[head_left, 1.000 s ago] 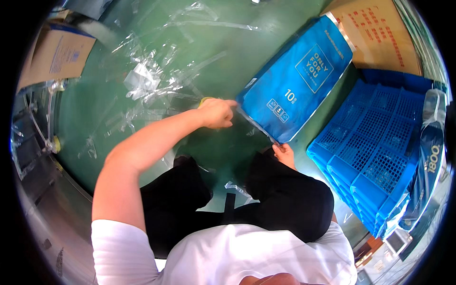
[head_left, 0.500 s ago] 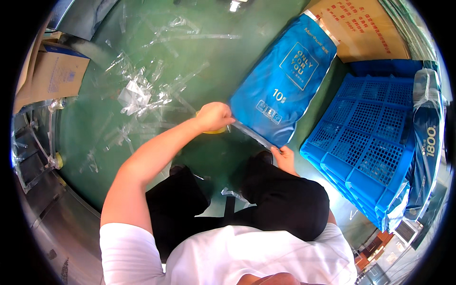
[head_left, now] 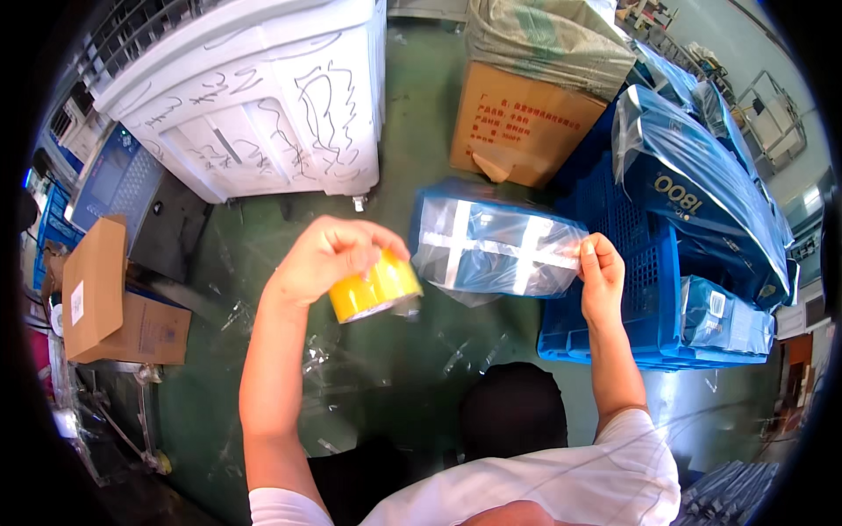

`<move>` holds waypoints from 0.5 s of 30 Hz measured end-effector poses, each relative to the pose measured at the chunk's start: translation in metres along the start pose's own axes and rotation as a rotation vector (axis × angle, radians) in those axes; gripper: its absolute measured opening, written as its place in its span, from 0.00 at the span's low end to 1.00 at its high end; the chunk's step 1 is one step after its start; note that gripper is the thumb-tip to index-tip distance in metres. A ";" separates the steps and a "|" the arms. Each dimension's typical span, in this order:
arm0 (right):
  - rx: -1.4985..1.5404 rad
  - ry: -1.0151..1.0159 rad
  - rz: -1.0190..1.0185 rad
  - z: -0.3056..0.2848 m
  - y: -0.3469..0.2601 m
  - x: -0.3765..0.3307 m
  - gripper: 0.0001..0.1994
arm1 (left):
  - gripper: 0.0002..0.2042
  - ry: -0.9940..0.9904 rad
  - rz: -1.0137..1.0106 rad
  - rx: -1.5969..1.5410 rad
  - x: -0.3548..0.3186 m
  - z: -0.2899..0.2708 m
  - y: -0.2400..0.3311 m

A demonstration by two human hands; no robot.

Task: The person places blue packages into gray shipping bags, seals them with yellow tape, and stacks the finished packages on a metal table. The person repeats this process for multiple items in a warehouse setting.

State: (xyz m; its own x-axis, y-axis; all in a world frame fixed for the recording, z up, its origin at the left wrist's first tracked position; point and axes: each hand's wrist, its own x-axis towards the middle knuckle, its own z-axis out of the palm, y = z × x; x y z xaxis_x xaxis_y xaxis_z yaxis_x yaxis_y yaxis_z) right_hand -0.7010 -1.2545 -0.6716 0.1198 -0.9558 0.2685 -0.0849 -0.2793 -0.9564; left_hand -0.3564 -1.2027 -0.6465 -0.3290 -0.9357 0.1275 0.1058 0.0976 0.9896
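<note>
My left hand point(head_left: 331, 256) is closed on a yellow roll of tape point(head_left: 379, 291), thumb on its outer face, left of the package. Between my hands hangs a blue package point(head_left: 495, 241) in clear plastic, its end facing me with pale strips crossing it. My right hand point(head_left: 602, 273) pinches the plastic at the package's right edge. A small gap parts the tape roll from the package, whose far side is blurred and hidden.
A blue plastic crate point(head_left: 554, 337) stands at right, with blue wrapped packages point(head_left: 702, 202) in and above it. Ahead are a white bin point(head_left: 263, 131) and a cardboard box point(head_left: 517, 123) topped by a woven sack. An open carton point(head_left: 149, 329) is at left; tape scraps litter the green floor.
The package has been raised and turned end-on toward me. My left hand has left its edge and now holds the tape roll out beside it. The view has tilted up.
</note>
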 end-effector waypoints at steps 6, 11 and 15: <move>0.062 0.039 -0.013 -0.004 0.009 0.014 0.09 | 0.13 0.034 -0.090 0.042 -0.025 -0.011 -0.023; 0.078 0.121 -0.064 0.006 0.004 0.021 0.10 | 0.13 0.054 -0.116 -0.016 -0.028 -0.012 -0.035; 0.062 0.100 -0.065 0.013 0.003 0.031 0.10 | 0.13 0.106 -0.081 -0.053 -0.022 -0.006 -0.041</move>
State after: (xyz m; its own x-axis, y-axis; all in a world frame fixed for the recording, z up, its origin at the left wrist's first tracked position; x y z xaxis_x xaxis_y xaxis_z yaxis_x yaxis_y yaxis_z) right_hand -0.6842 -1.2834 -0.6674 0.0234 -0.9410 0.3376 -0.0188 -0.3380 -0.9410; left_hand -0.3479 -1.1880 -0.6902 -0.2382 -0.9705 0.0370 0.1337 0.0050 0.9910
